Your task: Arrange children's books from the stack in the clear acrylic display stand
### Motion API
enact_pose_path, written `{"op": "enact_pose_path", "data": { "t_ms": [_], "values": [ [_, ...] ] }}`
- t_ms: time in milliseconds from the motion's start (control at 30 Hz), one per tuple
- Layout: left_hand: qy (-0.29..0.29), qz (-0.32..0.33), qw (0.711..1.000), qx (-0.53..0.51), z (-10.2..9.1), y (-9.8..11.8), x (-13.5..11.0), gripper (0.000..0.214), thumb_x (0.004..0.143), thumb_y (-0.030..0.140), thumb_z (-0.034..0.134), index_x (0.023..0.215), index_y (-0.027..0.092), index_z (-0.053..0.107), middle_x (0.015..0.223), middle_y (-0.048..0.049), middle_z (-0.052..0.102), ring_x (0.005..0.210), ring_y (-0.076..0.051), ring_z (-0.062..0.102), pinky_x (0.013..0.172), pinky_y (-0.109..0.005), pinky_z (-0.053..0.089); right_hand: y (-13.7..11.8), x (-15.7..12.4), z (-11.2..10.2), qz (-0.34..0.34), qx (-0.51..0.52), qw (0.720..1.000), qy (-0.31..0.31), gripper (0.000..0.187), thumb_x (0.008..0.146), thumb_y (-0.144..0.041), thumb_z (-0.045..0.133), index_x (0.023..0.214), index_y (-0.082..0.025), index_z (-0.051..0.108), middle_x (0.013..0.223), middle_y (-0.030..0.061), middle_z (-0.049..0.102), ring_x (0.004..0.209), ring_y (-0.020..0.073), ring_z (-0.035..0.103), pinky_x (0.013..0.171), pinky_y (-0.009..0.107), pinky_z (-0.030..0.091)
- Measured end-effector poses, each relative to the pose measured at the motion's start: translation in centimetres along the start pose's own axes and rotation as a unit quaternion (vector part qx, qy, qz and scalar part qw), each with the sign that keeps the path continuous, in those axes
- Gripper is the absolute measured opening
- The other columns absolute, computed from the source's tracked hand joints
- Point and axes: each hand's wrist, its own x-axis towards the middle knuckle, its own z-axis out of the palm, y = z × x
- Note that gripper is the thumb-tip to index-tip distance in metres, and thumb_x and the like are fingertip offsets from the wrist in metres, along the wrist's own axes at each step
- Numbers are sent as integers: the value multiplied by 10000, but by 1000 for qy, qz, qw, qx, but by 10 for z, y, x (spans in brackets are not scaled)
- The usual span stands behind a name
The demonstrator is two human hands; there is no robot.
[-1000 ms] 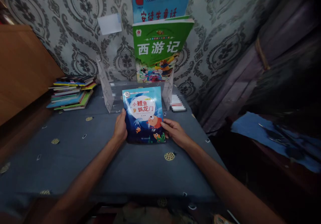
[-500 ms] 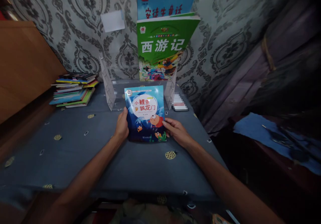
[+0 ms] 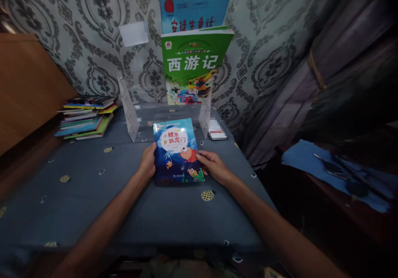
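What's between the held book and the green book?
Head view: part of the clear stand lies between held book and green book, tablecloth showing through.

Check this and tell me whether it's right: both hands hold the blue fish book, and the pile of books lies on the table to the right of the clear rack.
Not quite: the pile of books lies on the table to the left of the clear rack, as the head view shows. The left hand and right hand do hold the blue fish book.
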Motion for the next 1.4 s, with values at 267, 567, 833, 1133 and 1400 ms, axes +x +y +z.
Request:
{"op": "enact_pose_path", "data": {
  "t_ms": [267, 567, 833, 1133, 1400],
  "values": [
    [1, -5, 1000, 0, 1, 0, 1, 167, 929, 214, 617, 840, 138, 736, 833, -70, 780, 696, -165, 736, 793, -297, 607, 1, 2, -1, -1, -14, 1000, -10, 510, 714, -631, 769, 909, -164, 711, 670, -25, 614, 447, 54, 412, 389, 204, 315],
    [-23, -10, 1000, 15, 2, 0, 5, 126, 876, 280, 684, 852, 162, 722, 806, -59, 767, 669, -169, 711, 753, -301, 596, 2, 3, -2, -4, -12, 1000, -12, 467, 724, -609, 764, 858, -166, 704, 708, -11, 640, 474, 59, 439, 401, 203, 342],
    [-30, 208, 940, 269, -5, 13, 6, 361, 795, 315, 712, 1117, 190, 607, 1060, -81, 700, 1019, -235, 680, 973, -396, 520, 1, 11, -5, 24, 25, 999, -17, 436, 675, -543, 833, 843, -165, 693, 731, -16, 630, 541, 76, 499, 436, 197, 412],
    [-85, 347, 783, 510, 29, -12, -76, 554, 834, 400, 688, 1330, 198, 548, 1503, -205, 461, 1453, -413, 332, 1198, -612, 186, 0, 10, -10, 61, 120, 990, -33, 368, 830, -520, 741, 928, -178, 651, 659, -5, 635, 561, 105, 572, 472, 197, 465],
    [-85, 278, 816, 499, 54, -28, -85, 941, 631, 449, 867, 1436, 189, 454, 1596, -246, 324, 1519, -500, 57, 1161, -704, 146, -6, 5, -7, 38, 151, 986, -51, 387, 923, -490, 638, 1154, -185, 696, 722, 9, 663, 591, 103, 587, 500, 188, 467]
  ]
}}
